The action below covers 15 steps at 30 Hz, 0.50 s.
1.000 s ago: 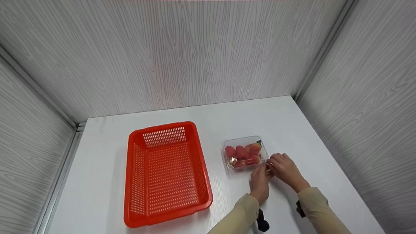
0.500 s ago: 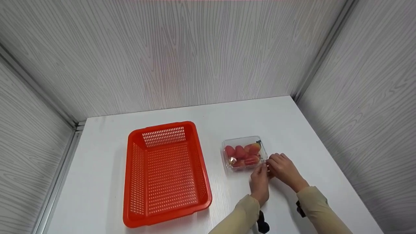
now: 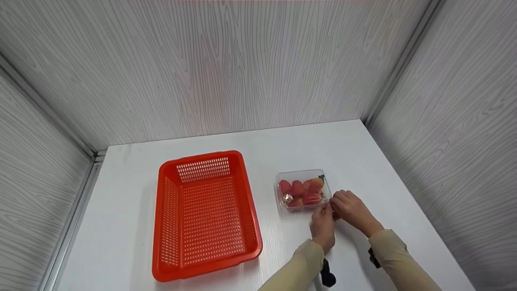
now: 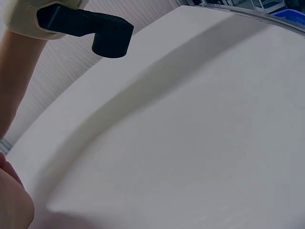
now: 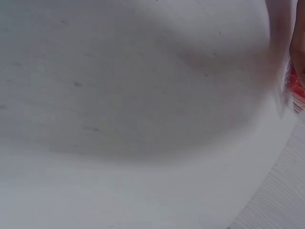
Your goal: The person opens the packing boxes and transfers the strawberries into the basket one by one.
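Observation:
A clear plastic clamshell box (image 3: 301,175) stands on the table, its lid over several red and yellow fruits (image 3: 298,188). My left hand (image 3: 323,226) is at the box's near right corner, fingertips pinching the edge. Right beside it, my right hand (image 3: 351,210) has its fingers curled at the same corner. Fingertips of both hands meet there and partly hide the rim. Only a bit of the left hand (image 4: 14,200) enters the left wrist view. At the right border of the right wrist view, the right hand (image 5: 299,43) overlaps the box.
A red perforated plastic basket (image 3: 214,220) sits to the left of the box on the white table (image 3: 278,149). Wood-grain panels (image 3: 242,68) enclose the back and both sides. Black wrist mounts (image 3: 328,279) hang below the sleeves.
The box and both hands have shifted very slightly to the left. Both hands stay at the same corner with small finger movements; the lid still covers the fruits.

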Each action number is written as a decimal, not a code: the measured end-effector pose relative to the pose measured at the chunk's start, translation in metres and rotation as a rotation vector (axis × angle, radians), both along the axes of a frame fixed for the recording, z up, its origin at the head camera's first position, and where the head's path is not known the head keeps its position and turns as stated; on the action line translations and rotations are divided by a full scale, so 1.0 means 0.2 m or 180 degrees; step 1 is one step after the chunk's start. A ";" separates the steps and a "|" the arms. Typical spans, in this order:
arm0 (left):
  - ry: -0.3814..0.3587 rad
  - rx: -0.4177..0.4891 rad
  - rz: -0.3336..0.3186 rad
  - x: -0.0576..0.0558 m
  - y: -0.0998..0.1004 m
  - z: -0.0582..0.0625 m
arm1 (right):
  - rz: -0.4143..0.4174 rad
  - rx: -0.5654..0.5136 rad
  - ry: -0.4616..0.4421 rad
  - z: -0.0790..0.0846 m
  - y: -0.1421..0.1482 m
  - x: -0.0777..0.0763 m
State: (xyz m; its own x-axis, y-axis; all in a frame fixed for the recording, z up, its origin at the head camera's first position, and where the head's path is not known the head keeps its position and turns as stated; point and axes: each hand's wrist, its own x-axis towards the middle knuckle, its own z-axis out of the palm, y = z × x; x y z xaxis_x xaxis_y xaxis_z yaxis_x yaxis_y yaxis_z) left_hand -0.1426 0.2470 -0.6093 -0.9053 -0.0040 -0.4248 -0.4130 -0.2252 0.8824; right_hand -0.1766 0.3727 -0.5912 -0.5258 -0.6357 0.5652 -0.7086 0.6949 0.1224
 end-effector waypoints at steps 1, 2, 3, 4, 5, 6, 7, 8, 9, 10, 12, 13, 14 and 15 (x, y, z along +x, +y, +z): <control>-0.0006 -0.0005 0.0027 0.00 0.00 0.00 | 0.0013 0.0015 -0.0002 0.00 0.00 0.00; -0.0006 -0.0032 0.0048 -0.01 0.00 0.00 | 0.0009 0.0041 -0.0002 0.00 0.00 0.00; 0.0003 -0.0034 0.0069 -0.01 0.01 0.00 | 0.0005 0.0074 0.0001 0.00 0.00 0.00; 0.0013 -0.0055 0.0086 -0.01 0.01 0.01 | 0.0001 0.0109 0.0007 0.00 0.01 0.00; 0.0006 -0.0050 0.0100 -0.01 0.01 0.01 | 0.0002 0.0134 0.0007 0.00 0.01 -0.01; -0.0005 -0.0027 0.0114 0.00 0.01 0.01 | 0.0007 0.0157 0.0006 0.00 0.01 -0.01; -0.0020 -0.0024 0.0126 0.00 0.02 0.01 | 0.0004 0.0181 -0.0005 0.00 0.01 0.00; -0.0040 -0.0005 0.0139 0.00 0.02 0.02 | 0.0000 0.0212 -0.0016 0.00 0.01 0.00; -0.0082 0.0035 0.0152 0.00 0.02 0.03 | 0.0004 0.0239 -0.0028 0.01 0.01 0.00; -0.0120 0.0053 0.0158 0.01 0.02 0.03 | 0.0006 0.0262 -0.0036 0.01 0.01 0.00; -0.0181 0.0095 0.0160 0.01 0.02 0.04 | -0.0017 0.0303 -0.0050 0.02 0.00 0.00; -0.0201 0.0065 0.0163 0.01 0.02 0.05 | -0.0038 0.0324 -0.0055 0.02 0.00 0.00; -0.0205 0.0044 0.0161 0.01 0.02 0.05 | -0.0066 0.0335 -0.0055 0.02 -0.01 0.00; -0.0202 0.0001 0.0151 0.01 0.02 0.05 | -0.0103 0.0339 -0.0060 0.02 -0.01 0.00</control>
State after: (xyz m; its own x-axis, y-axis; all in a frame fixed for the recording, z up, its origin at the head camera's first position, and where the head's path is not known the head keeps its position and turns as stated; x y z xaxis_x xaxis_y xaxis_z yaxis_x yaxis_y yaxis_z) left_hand -0.1407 0.2517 -0.5990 -0.8754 -0.0462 -0.4812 -0.4569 -0.2462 0.8548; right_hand -0.1762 0.3704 -0.5875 -0.5570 -0.6741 0.4852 -0.6889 0.7013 0.1836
